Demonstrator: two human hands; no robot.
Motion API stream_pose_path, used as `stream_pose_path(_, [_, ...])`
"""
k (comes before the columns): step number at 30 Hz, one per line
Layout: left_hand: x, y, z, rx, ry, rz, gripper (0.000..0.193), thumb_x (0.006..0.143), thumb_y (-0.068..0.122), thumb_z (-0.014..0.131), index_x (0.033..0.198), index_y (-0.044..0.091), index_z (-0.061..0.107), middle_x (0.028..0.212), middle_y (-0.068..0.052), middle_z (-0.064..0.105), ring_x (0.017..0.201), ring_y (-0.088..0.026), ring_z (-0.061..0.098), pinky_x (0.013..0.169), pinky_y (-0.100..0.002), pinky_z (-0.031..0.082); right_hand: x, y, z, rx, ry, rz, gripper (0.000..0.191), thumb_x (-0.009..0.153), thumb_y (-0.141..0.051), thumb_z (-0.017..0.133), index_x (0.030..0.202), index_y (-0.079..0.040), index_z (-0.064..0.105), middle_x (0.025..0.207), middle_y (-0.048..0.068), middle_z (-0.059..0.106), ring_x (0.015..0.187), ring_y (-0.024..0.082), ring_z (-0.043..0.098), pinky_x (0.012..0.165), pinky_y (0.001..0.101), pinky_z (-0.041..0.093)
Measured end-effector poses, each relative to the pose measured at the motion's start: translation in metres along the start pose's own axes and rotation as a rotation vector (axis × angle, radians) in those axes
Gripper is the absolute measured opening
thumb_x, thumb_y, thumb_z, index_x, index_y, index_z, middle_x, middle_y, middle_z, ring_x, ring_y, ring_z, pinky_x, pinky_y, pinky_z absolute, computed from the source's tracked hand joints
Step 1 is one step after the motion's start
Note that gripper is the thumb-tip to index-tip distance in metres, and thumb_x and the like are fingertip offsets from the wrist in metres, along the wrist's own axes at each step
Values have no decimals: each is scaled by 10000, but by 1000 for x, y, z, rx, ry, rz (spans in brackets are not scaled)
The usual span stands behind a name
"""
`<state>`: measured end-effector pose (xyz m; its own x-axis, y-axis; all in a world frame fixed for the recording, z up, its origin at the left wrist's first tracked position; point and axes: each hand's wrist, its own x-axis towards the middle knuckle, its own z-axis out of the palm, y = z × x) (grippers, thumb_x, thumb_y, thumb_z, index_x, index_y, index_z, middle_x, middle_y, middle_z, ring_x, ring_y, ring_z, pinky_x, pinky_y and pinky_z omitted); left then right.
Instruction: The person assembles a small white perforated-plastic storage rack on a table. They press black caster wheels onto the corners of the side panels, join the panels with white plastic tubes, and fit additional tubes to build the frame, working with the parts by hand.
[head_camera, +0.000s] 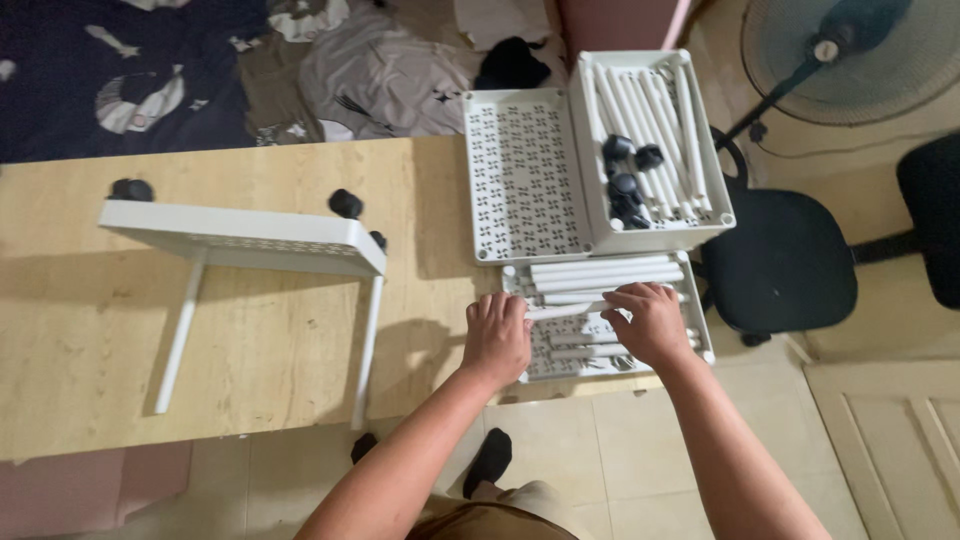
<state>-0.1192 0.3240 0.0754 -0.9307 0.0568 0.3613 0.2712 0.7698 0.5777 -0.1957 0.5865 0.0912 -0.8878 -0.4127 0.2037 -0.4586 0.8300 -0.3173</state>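
Note:
My left hand (497, 338) and my right hand (648, 322) rest on a white perforated tray (703, 318) at the table's front edge, which holds several white tubes (606, 272). Both hands close around one white tube (562, 311) lying across the tray. A second white tray (525, 175) lies empty behind it. A deeper white tray (722, 204) beside that holds more white tubes and black caster wheels (626, 188). To the left stands a partly built white shelf (240, 240), upside down, with two tube legs and black wheels on top.
The light wooden table (90, 330) carries everything. Clothes and bedding (380, 75) lie behind it. A black office chair (785, 265) and a standing fan (850, 50) are at the right. Tiled floor shows below the table edge.

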Motion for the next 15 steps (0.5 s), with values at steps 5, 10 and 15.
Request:
stream_pose_path(5, [-12, -22, -49, 121, -8, -37, 99, 935, 146, 579, 1008, 78, 576, 945, -140, 643, 950, -352, 597, 861, -524, 401, 39, -67, 8, 136, 1, -111, 261, 773, -145, 808, 1034, -130, 804, 1062, 35, 744, 1085, 284, 633, 997, 449, 414])
stream_pose_path(10, [-21, -50, -97, 140, 64, -87, 246, 938, 140, 573, 1169, 80, 630, 926, -143, 659, 848, -354, 637, 743, -516, 465, 75, -146, 26, 235, 0, -253, 266, 757, -108, 805, 1023, -100, 790, 1068, 48, 738, 1069, 296, 632, 990, 436, 447])
stream_pose_path(15, [-35, -86, -157, 145, 49, -142, 337, 979, 138, 566, 1306, 83, 628, 876, -137, 672, 733, -337, 667, 659, -489, 510, 105, -235, 47, 266, -6, -372, 280, 734, -90, 815, 1013, -91, 789, 1048, 58, 734, 1058, 292, 635, 997, 443, 443])
